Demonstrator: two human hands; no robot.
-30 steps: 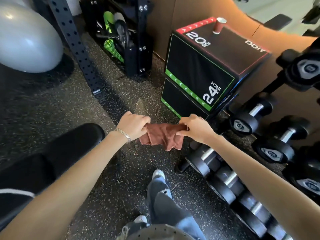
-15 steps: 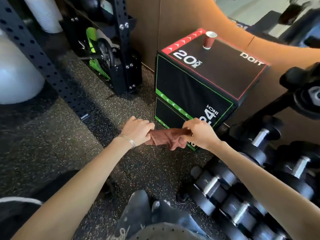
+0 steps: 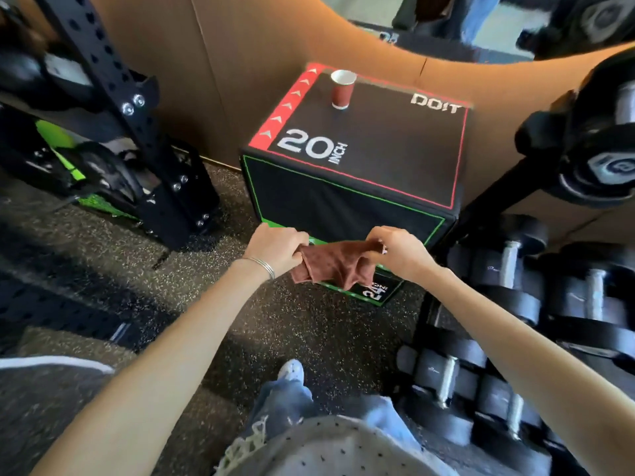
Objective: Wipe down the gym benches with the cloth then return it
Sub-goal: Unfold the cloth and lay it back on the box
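A brown cloth (image 3: 335, 266) hangs bunched between my two hands, in front of me at about waist height. My left hand (image 3: 276, 247) grips its left end with curled fingers. My right hand (image 3: 398, 250) pinches its right end. Both hands are just in front of the black plyo box (image 3: 371, 152), which stands against the wall. A black bench pad (image 3: 44, 393) shows at the lower left edge, only partly in view.
A red paper cup (image 3: 342, 89) stands on the plyo box top. A dumbbell rack (image 3: 515, 324) with several black dumbbells fills the right side. A black perforated rack upright (image 3: 137, 125) and green gear stand to the left. The floor is speckled rubber.
I have moved closer to the plyo box and the view has tilted up. Both hands still hold the cloth, now nearer the box front. The bench has slid to the frame's lower left edge.
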